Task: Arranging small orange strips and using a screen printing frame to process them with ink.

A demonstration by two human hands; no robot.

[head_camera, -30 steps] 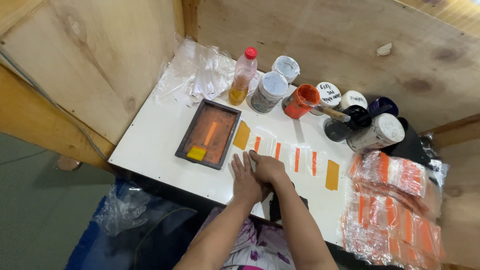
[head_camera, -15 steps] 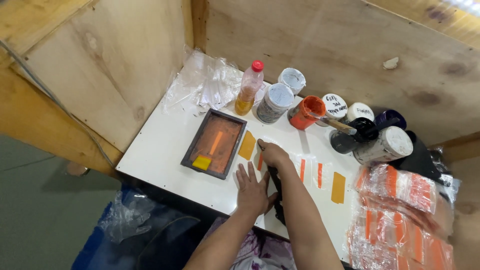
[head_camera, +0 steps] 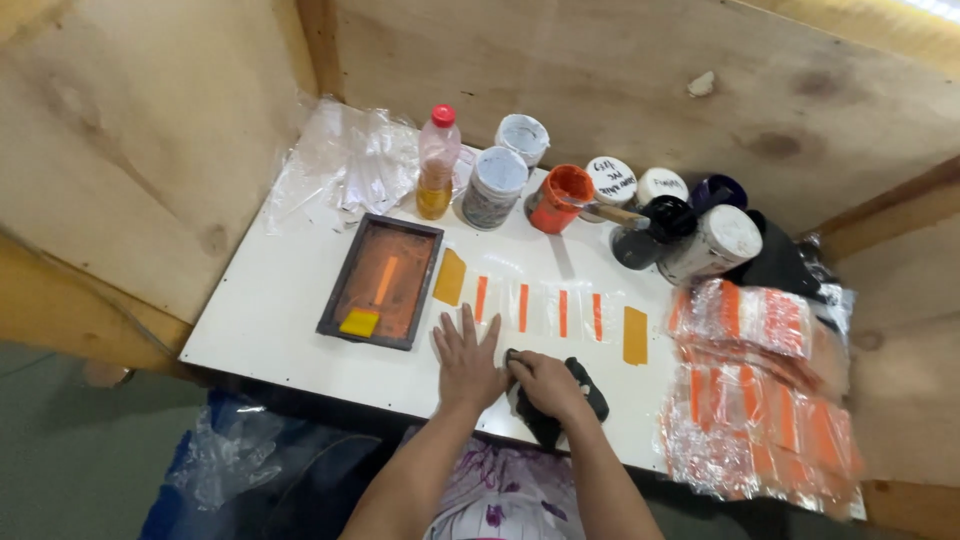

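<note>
Here, a white table (head_camera: pixel 280 300) set against plywood walls is seen from above. The left hand (head_camera: pixel 466 358) is laid flat on the table, palm down and fingers spread apart, holding nothing, its fingertips just short of a row of clear strips printed with orange bars (head_camera: pixel 540 308). The right hand (head_camera: pixel 545 385) is closed around a black cloth (head_camera: pixel 590 390), which is pressed against the table near its front edge, just beside the left hand.

The strips lie in a line across the middle of the table, with a yellow-orange piece (head_camera: pixel 450 277) at the left end and another yellow-orange piece (head_camera: pixel 635 335) at the right. To the left of the row a dark-framed printing screen (head_camera: pixel 382 280) stained orange is seen, with a small yellow squeegee (head_camera: pixel 359 323) resting in its lower corner.

Along the back a plastic bottle with a red cap (head_camera: pixel 438 160), several lidded tubs (head_camera: pixel 497 185) and an open pot of orange ink (head_camera: pixel 560 197) are lined up, with dark pots (head_camera: pixel 660 225) further right. Crumpled clear plastic (head_camera: pixel 345 165) is piled at the rear left corner. Stacks of bagged orange-printed packets (head_camera: pixel 760 390) are heaped at the table's right end.
</note>
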